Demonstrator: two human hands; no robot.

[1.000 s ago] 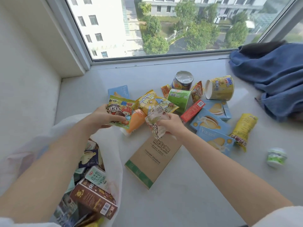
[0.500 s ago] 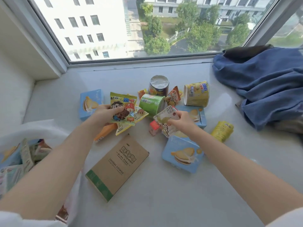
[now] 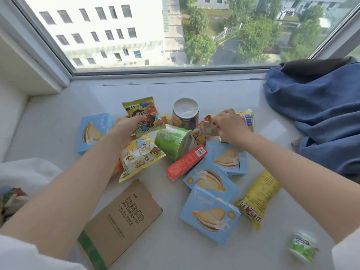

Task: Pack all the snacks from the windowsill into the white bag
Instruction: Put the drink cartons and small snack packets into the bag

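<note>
A: From my remote seat, biggest first: a smooth pale windowsill (image 3: 194,250), with a rumpled blue cloth (image 3: 315,121) heaped at the right.

B: And the white bag (image 3: 27,172)?

A: Soft and crumpled at the left edge, beside my left forearm. Next, a flat brown cardboard box (image 3: 120,223), then glossy rectangular blue biscuit boxes (image 3: 210,215) fanned out near centre.

B: Hands?

A: My left hand (image 3: 124,127) grips a crinkly yellow-green cartoon packet (image 3: 144,114), raised above the popcorn bag (image 3: 140,156). My right hand (image 3: 229,125) pinches a small foil sachet (image 3: 206,127), just beside the green cylindrical tub (image 3: 173,141).
</note>
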